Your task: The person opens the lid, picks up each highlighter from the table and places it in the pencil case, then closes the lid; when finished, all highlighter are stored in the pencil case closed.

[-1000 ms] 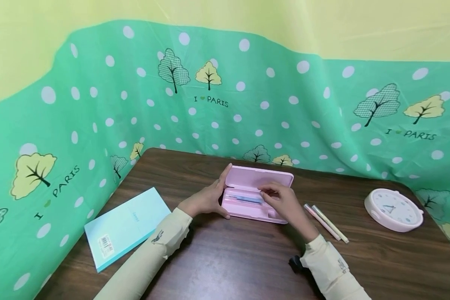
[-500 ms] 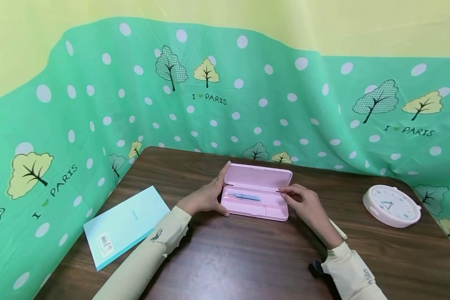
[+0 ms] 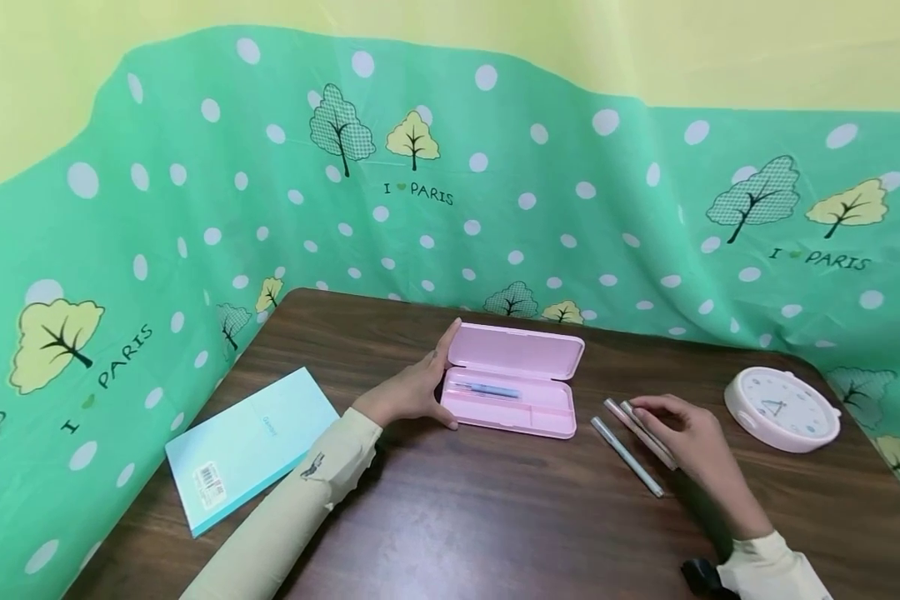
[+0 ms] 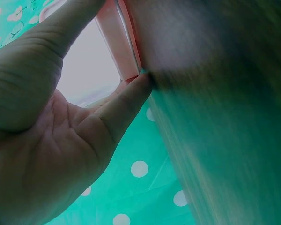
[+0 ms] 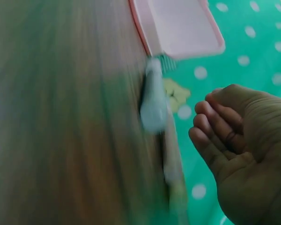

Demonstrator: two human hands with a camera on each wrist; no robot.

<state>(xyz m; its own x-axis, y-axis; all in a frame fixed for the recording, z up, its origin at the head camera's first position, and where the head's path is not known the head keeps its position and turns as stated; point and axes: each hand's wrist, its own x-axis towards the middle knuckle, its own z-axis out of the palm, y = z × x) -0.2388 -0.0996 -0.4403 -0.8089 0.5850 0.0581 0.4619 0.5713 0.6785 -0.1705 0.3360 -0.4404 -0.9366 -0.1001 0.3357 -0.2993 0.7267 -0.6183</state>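
The pink pencil case (image 3: 513,352) lies with its lid raised. A blue pen (image 3: 495,391) and a thinner item are in its back compartment. Along the case's left side my left hand (image 3: 412,392) is spread, thumb touching the front corner and a finger at the lid; the left wrist view shows the hand (image 4: 61,136) against the case (image 4: 114,42). My right hand (image 3: 690,437) is over the upper ends of a pink pen (image 3: 640,433) and a pale pen beside it. The right wrist view shows this hand (image 5: 248,150) loosely curled, holding nothing visible, apart from a teal pen (image 5: 154,103).
Left of the case lies a light blue book (image 3: 255,450). A round pink-and-white clock (image 3: 783,408) is at the right. The brown table (image 3: 450,517) has a green patterned curtain (image 3: 450,150) behind it.
My right hand has moved right, from inside the case past its right edge to the pens. A teal pen now lies on the table left of the pink one. My left hand has stayed at the case.
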